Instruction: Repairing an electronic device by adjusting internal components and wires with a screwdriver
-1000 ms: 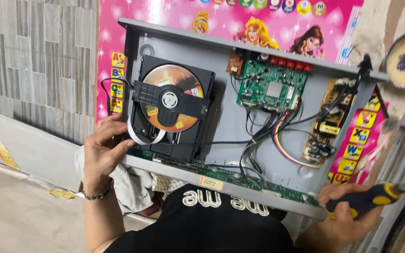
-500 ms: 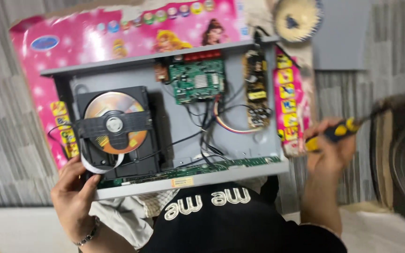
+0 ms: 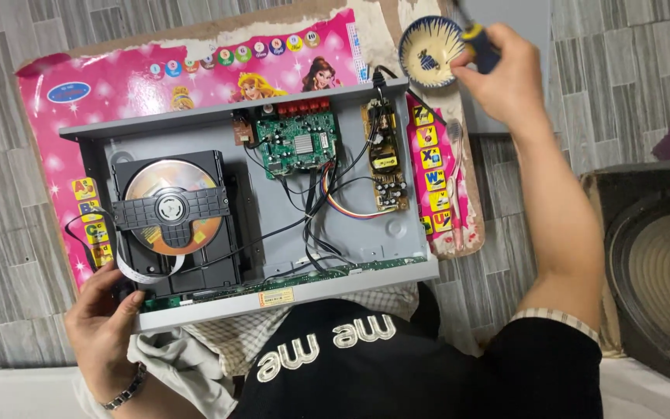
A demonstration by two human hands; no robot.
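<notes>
An opened grey disc player lies on a pink cartoon board. Inside it are a black disc drive holding an orange disc, a green circuit board and a yellowish power board, joined by loose wires. My left hand grips the player's near left corner, beside the drive. My right hand is raised past the player's far right corner, holding a yellow and black screwdriver over a small blue-patterned bowl.
A large black speaker lies to the right. Grey tile-patterned floor surrounds the board. A checked cloth sits under the player's near edge, by my black printed shirt.
My right hand has carried the screwdriver from the player's near right side up to the bowl at the far right. The view has swung level. My left hand stays on the near left corner.
</notes>
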